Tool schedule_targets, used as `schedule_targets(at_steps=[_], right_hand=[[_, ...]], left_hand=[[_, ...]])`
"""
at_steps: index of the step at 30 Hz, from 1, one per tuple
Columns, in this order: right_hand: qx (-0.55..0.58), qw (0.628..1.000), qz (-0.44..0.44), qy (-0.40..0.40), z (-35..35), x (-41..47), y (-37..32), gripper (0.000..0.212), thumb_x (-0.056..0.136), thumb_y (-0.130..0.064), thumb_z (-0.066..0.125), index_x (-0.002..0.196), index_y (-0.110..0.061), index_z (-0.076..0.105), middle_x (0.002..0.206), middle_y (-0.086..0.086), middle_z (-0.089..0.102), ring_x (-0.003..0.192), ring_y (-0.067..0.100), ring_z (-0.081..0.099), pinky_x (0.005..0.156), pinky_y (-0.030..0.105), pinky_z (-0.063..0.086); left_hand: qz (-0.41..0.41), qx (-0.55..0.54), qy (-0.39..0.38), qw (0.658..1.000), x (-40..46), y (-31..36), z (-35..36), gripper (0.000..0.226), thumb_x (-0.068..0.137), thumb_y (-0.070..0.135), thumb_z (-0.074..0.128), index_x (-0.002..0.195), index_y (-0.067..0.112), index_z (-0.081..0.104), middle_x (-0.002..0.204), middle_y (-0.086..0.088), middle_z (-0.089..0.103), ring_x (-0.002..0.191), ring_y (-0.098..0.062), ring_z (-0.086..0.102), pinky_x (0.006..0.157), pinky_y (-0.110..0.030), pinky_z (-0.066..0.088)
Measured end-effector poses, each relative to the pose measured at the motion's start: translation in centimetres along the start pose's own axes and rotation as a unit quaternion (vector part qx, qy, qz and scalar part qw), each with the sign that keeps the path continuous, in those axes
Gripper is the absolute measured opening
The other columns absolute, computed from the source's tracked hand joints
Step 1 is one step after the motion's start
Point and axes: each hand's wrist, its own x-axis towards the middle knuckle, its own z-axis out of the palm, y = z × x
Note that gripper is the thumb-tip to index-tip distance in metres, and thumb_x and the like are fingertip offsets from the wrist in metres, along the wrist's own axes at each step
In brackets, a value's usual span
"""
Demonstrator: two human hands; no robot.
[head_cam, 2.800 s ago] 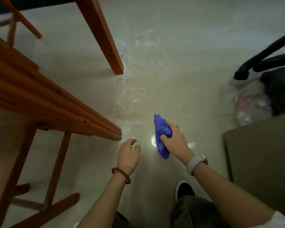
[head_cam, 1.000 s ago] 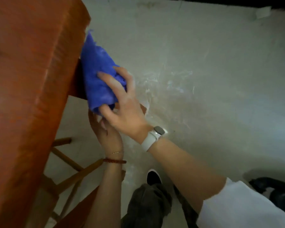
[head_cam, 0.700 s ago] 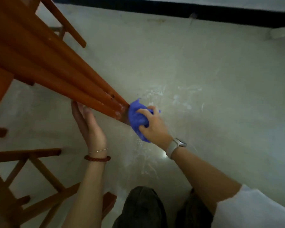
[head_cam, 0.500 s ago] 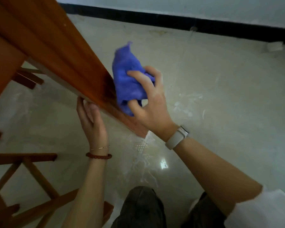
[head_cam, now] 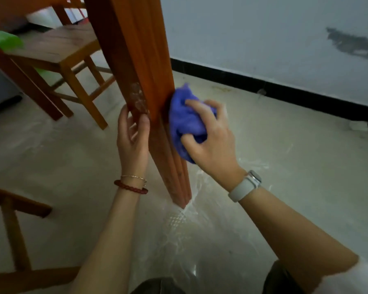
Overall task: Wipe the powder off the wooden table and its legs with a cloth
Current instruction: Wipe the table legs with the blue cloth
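A grooved orange-brown wooden table leg (head_cam: 136, 60) runs from the top of the view down to the floor. My right hand (head_cam: 212, 145) grips a bunched blue cloth (head_cam: 185, 119) and presses it against the leg's right side at mid height. My left hand (head_cam: 133, 136) holds the leg from the left, fingers curled around its edge. A whitish powder smear (head_cam: 137, 98) shows on the leg's left face just above my left fingers. White powder (head_cam: 191, 211) lies on the floor around the leg's foot.
A wooden chair (head_cam: 57, 49) stands behind the leg at upper left, with something green (head_cam: 4, 40) at its far edge. Another wooden chair frame (head_cam: 15, 211) is at lower left. A pale wall with a black skirting (head_cam: 263, 88) runs along the right. My knees are at the bottom.
My view has risen and the leg now stands nearly upright in it. My right hand has slid the cloth down the leg's right side. My left hand still holds the leg's left edge.
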Motion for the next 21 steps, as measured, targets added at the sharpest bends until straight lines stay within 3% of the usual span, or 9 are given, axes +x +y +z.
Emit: schedule_targets(at_steps=[3,5,8,11,13,15,17,19,21], right_hand=[[0.037,0.992,-0.088,0.084,0.5,2.9,-2.9,0.05,0.072,-0.024,0.053,0.122,-0.015,0.054,0.126,0.015,0.042,0.105,0.023,0.051,0.076,0.03,0.05],[0.01,0.992,-0.102,0.068,2.5,2.3,-1.8,0.048,0.07,-0.022,0.054,0.118,-0.013,0.056,0.128,0.021,0.039,0.11,0.025,0.044,0.08,0.029,0.046],[-0.006,0.997,0.036,-0.069,5.3,-3.1,3.8,0.05,0.07,-0.017,0.057,0.12,-0.014,0.053,0.134,0.022,0.035,0.109,0.038,0.049,0.087,0.033,0.044],[-0.126,0.939,0.172,-0.27,6.0,-8.5,8.7,0.049,0.078,-0.017,0.056,0.126,-0.022,0.049,0.137,0.012,0.034,0.098,0.039,0.056,0.082,0.037,0.045],[-0.139,0.945,0.2,-0.218,5.7,-9.4,8.5,0.048,0.076,-0.031,0.053,0.123,-0.026,0.049,0.132,0.008,0.039,0.092,0.036,0.058,0.077,0.037,0.047],[-0.05,0.979,0.184,-0.071,5.6,-8.1,6.5,0.054,0.067,-0.041,0.046,0.118,-0.024,0.054,0.127,0.007,0.044,0.096,0.03,0.057,0.079,0.034,0.048],[0.038,0.992,0.104,0.059,6.0,-6.0,3.9,0.051,0.067,-0.035,0.048,0.115,-0.02,0.057,0.126,0.011,0.043,0.106,0.021,0.049,0.088,0.026,0.044],[0.049,0.993,0.039,0.103,7.3,-5.0,2.7,0.046,0.07,-0.023,0.052,0.114,-0.015,0.058,0.128,0.016,0.039,0.112,0.017,0.041,0.091,0.009,0.034],[0.036,0.995,0.067,0.071,9.0,-6.4,3.8,0.043,0.072,-0.015,0.055,0.114,-0.013,0.058,0.131,0.018,0.038,0.112,0.018,0.039,0.089,0.008,0.031]], left_hand=[[-0.006,-0.015,-0.009,1.0,0.2,-0.1,-0.4,0.039,0.091,0.027,0.052,0.127,0.033,0.04,0.114,0.01,0.057,0.101,0.0,0.058,0.076,-0.013,0.049],[-0.011,-0.017,-0.031,0.999,0.1,-0.2,-0.7,0.038,0.092,0.029,0.049,0.128,0.035,0.04,0.112,0.016,0.056,0.102,0.001,0.057,0.077,-0.01,0.049],[-0.02,0.0,-0.047,0.999,-0.3,-0.7,-1.4,0.039,0.093,0.029,0.046,0.132,0.03,0.04,0.112,0.016,0.055,0.097,0.008,0.054,0.072,-0.003,0.046],[-0.027,0.039,-0.058,0.997,-1.0,-2.1,-1.9,0.043,0.091,0.029,0.051,0.132,0.028,0.04,0.12,0.007,0.055,0.098,0.005,0.054,0.07,-0.002,0.045],[-0.03,0.061,-0.063,0.996,-1.5,-2.9,-2.0,0.046,0.088,0.029,0.056,0.132,0.028,0.04,0.121,0.005,0.054,0.1,0.0,0.055,0.075,-0.008,0.046],[-0.031,0.061,-0.065,0.996,-1.7,-3.9,-1.8,0.05,0.086,0.027,0.06,0.131,0.027,0.041,0.12,0.003,0.054,0.104,-0.008,0.055,0.085,-0.02,0.047],[-0.024,0.059,-0.063,0.996,-1.8,-4.6,-1.7,0.049,0.085,0.026,0.061,0.13,0.026,0.042,0.116,0.004,0.054,0.103,-0.01,0.056,0.085,-0.022,0.048],[-0.024,0.063,-0.067,0.996,-1.6,-5.1,-1.8,0.044,0.09,0.023,0.054,0.132,0.026,0.041,0.113,0.008,0.054,0.1,-0.004,0.055,0.079,-0.012,0.048],[-0.029,0.065,-0.083,0.994,-1.3,-5.5,-2.1,0.04,0.095,0.023,0.044,0.135,0.026,0.038,0.113,0.01,0.053,0.101,-0.003,0.055,0.076,-0.004,0.045]])
